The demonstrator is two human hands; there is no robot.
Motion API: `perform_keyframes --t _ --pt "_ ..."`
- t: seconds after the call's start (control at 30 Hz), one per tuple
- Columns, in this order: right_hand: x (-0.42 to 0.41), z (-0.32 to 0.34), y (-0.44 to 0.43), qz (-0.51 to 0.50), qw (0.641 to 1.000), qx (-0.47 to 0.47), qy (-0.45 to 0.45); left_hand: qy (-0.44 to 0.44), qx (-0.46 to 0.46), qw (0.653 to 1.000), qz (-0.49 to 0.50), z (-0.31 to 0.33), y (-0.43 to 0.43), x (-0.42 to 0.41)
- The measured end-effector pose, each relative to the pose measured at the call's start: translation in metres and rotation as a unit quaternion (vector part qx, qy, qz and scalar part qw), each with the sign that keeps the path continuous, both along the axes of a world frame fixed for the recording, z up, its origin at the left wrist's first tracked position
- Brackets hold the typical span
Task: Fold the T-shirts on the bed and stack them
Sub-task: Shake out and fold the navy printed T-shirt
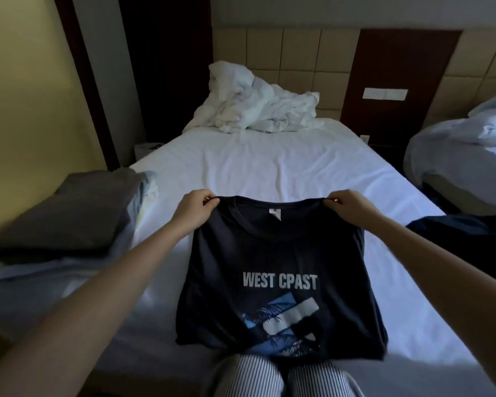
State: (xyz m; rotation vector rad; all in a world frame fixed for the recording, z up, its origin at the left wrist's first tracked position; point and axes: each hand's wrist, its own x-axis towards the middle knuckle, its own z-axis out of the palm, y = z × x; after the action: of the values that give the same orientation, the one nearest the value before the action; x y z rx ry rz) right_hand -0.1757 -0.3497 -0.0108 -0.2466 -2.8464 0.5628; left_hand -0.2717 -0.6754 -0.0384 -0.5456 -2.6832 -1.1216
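You hold the shirt (281, 262) by its two shoulders, one in each hand. Your left hand (194, 209) pinches the shirt's top left corner, thumb and fingers curled round the cloth. Your right hand (348, 207) grips the top right corner in the same way.

The shirt is navy and faces you front side up, with white lettering across the chest and a blue and white print below it. A white label shows inside the collar. Its sides look folded back, so it reads as a narrow panel. The top edge is stretched between your hands, and the lower part lies over the near end of the bed (269, 161). The hem meets your knees (246, 376), which are in striped trousers.

Left of the shirt and apart from it, a stack (78, 213) of folded clothes sits at the bed's edge, with a grey piece on top and paler ones under it. Right of the shirt, just past your right forearm, lies a dark garment (464, 233); its shape is too dim to tell.

Well beyond the shirt, a crumpled white duvet (258, 107) is heaped against a padded headboard (298, 53). Farther right of the shirt stands a second bed (470, 156) with rumpled white bedding.
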Motion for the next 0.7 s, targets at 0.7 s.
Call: perform_keyframes --t 0.7 --pt "-0.055 -0.123 0.033 -0.284 0.944 -0.141 0.087 -0.067 0.010 0.978 0.197 -0.095 0.014 -0.067"
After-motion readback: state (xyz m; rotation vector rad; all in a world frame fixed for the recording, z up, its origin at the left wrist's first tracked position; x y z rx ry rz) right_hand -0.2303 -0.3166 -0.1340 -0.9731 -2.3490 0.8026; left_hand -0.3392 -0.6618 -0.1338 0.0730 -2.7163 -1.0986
